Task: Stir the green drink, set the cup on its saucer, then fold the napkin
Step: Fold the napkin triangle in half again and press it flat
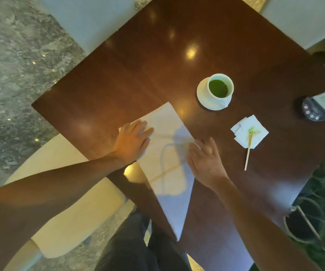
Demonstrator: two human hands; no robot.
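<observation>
Both palms are flat, fingers straight: left hand (133, 140) and right hand (204, 161) press the white napkin (165, 153), whose near corner hangs off the table (118, 75). Beyond the right hand, the cup (220, 87) sits on its saucer (201, 94); its handle isn't visible.

This looks like a café or hotel lounge: a glossy dark-brown wooden tabletop (138, 79) with pale upholstered chairs (87, 18) around it stands on grey marbled stone floor (17, 65), and a white ceramic cup of green drink (220, 87) sits on a white round saucer (202, 94) beside a small electronic table device with round buttons (314, 110).
</observation>
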